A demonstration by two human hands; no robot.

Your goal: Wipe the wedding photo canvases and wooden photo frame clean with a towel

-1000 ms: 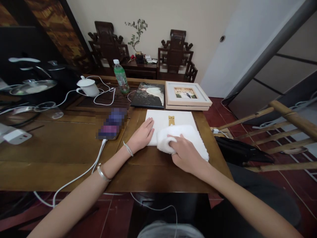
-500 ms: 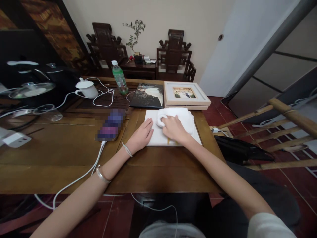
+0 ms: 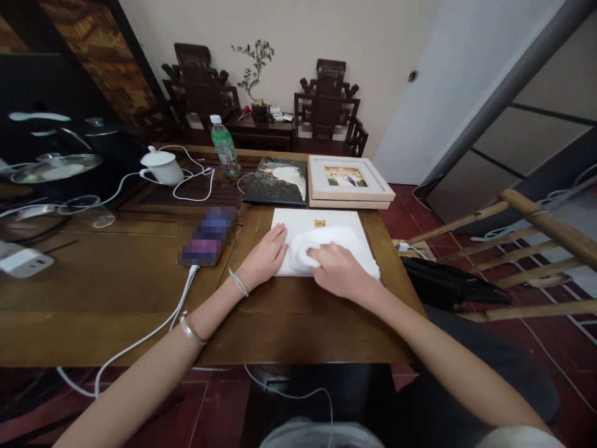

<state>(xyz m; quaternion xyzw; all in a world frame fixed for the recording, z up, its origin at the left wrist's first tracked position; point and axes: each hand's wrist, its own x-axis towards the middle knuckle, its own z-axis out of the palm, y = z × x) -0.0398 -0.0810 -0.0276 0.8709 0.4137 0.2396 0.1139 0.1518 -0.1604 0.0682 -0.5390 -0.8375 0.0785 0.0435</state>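
Observation:
A flat white board (image 3: 298,219) lies on the wooden table, with a small gold mark (image 3: 319,223) near its far edge. My left hand (image 3: 267,256) rests along the board's left edge, fingers stretched out and holding nothing. In my right hand (image 3: 339,269) is a folded white towel (image 3: 342,237), its fingers curled into the cloth. The towel lies on the near part of the board and covers much of it, reaching its near right corner.
Behind the board are a dark photo panel (image 3: 278,182) and stacked pale picture frames (image 3: 347,196). A phone (image 3: 208,238) on a white cable (image 3: 185,292) lies left. Farther off stand a green-labelled bottle (image 3: 226,149), a lidded white cup (image 3: 163,169) and a clear plastic cup (image 3: 97,214).
My right hand has drawn the towel toward me over the board, uncovering the gold mark near the far edge. The left hand has stayed at the left edge.

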